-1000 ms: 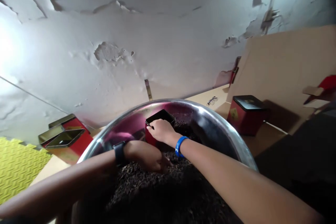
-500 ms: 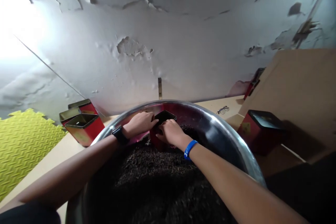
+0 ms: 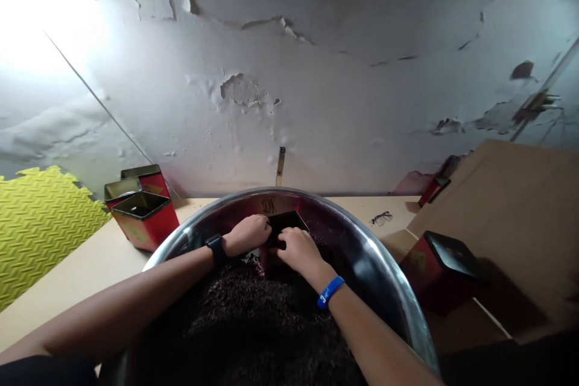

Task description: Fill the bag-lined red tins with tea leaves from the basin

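Note:
In the middle of the head view, a red tin with a black open mouth (image 3: 288, 219) stands among dark loose tea leaves (image 3: 253, 307) inside a large shiny metal bowl (image 3: 379, 247). My left hand (image 3: 248, 234) has its curled fingers on the tin's left rim; a black watch is on that wrist. At the near right side of the same tin, my right hand (image 3: 299, 249) grips the rim, its thumb towards the mouth. That wrist wears a blue band. The lower part of the tin is hidden by shadow and leaves.
Several open red tins (image 3: 147, 223) stand left of the bowl on the pale table (image 3: 104, 277), near a yellow foam mat (image 3: 45, 229). To the right are a closed-looking red tin (image 3: 441, 271), cardboard (image 3: 525, 211) and glasses (image 3: 381, 218). A peeling wall rises behind.
The camera view has shifted, so the bowl and hands sit lower in the picture. Both hands stay on the tin, whose mouth shows at a slightly different slant.

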`<state>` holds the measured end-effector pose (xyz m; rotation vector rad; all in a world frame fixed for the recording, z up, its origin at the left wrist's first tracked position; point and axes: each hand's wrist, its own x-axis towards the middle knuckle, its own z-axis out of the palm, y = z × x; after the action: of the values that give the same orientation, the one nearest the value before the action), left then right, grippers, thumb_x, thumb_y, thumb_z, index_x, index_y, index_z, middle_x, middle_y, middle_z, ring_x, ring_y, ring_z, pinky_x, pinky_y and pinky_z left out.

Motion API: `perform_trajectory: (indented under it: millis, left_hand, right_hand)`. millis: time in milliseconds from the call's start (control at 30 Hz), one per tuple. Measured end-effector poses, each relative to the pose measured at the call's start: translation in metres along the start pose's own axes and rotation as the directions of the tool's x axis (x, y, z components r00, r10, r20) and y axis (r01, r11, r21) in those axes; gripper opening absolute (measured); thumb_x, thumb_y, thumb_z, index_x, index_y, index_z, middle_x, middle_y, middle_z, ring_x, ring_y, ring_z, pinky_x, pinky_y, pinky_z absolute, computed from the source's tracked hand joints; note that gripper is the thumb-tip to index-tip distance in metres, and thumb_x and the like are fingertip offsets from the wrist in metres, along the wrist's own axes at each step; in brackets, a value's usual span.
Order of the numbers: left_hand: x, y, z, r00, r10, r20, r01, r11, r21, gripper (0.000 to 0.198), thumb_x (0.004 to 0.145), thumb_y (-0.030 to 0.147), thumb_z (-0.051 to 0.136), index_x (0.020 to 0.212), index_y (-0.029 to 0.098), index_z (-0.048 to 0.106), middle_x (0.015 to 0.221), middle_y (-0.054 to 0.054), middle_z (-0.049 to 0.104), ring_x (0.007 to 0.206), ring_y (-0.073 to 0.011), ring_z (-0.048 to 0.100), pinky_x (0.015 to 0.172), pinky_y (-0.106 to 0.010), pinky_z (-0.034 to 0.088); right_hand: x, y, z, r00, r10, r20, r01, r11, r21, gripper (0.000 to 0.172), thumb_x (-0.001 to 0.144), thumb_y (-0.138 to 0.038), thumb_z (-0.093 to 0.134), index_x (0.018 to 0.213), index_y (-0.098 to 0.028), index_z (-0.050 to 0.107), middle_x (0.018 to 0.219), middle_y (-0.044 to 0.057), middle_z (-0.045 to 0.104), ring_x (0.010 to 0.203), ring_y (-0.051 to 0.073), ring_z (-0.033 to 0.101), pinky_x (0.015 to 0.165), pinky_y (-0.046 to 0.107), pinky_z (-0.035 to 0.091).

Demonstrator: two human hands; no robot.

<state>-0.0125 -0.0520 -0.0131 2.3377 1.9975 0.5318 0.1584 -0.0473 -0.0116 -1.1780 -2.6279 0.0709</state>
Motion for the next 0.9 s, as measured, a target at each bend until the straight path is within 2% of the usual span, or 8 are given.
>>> perform_trajectory:
  millis: [133,267,467,633,767,900]
  left_hand:
    - [0.001,0.0,0.006,0.998,0.021,-0.061,-0.025,0.997,-0.071,0.032,0.077,0.02,0.038,0.095,0.013,0.063,0.094,-0.011,0.065,0.089,-0.0234,0.06,0.08,-0.031,0.044]
    - [0.001,0.001,0.009,0.994,0.031,-0.103,-0.042,0.993,-0.106,0.032,0.076,0.018,0.039,0.097,0.012,0.062,0.095,-0.011,0.064,0.089,-0.022,0.059,0.083,-0.03,0.045]
    - [0.005,-0.003,0.003,0.991,0.063,-0.114,-0.075,0.992,-0.105,0.031,0.075,0.015,0.04,0.097,0.01,0.061,0.095,-0.011,0.063,0.087,-0.0202,0.059,0.081,-0.028,0.045]
    - [0.011,-0.016,-0.003,0.99,0.099,-0.102,-0.108,0.99,-0.095,0.028,0.077,0.013,0.038,0.094,0.011,0.06,0.097,-0.01,0.061,0.086,-0.0191,0.058,0.082,-0.028,0.045]
    - [0.017,-0.027,0.0,0.986,0.126,-0.106,-0.137,0.985,-0.101,0.029,0.078,0.013,0.038,0.098,0.01,0.059,0.098,-0.01,0.061,0.091,-0.0195,0.057,0.085,-0.028,0.043]
    - [0.02,-0.034,0.005,0.979,0.161,-0.122,-0.175,0.978,-0.116,0.03,0.078,0.012,0.037,0.098,0.008,0.058,0.098,-0.011,0.061,0.092,-0.0191,0.056,0.087,-0.028,0.043]
  right_hand:
    - [-0.003,-0.003,0.001,0.999,0.044,-0.028,-0.044,0.999,-0.002,0.025,0.075,-0.042,0.055,0.085,-0.024,0.067,0.103,0.005,0.062,0.094,0.02,0.054,0.081,0.03,0.038]
    - [-0.005,-0.011,-0.002,0.996,0.066,-0.053,-0.069,0.996,-0.056,0.023,0.076,-0.041,0.055,0.083,-0.023,0.069,0.109,0.008,0.06,0.099,0.024,0.052,0.09,0.036,0.034]
    - [-0.004,-0.02,-0.005,0.996,0.062,-0.069,-0.067,0.994,-0.083,0.025,0.078,-0.038,0.053,0.084,-0.02,0.068,0.116,0.01,0.057,0.104,0.025,0.05,0.093,0.039,0.032]
    - [0.005,-0.007,0.0,0.999,0.049,-0.022,-0.05,0.995,-0.084,0.028,0.08,-0.035,0.05,0.093,-0.017,0.067,0.122,0.01,0.054,0.113,0.024,0.045,0.1,0.044,0.023]
    - [0.013,0.008,0.005,0.999,0.027,0.035,-0.025,0.999,-0.045,0.03,0.081,-0.035,0.049,0.099,-0.018,0.065,0.124,0.008,0.053,0.117,0.021,0.043,0.103,0.042,0.02]
    - [0.016,0.01,0.008,1.0,-0.019,-0.024,0.018,0.999,-0.027,0.034,0.085,-0.04,0.044,0.101,-0.018,0.064,0.123,0.008,0.053,0.113,0.019,0.047,0.106,0.041,0.017]
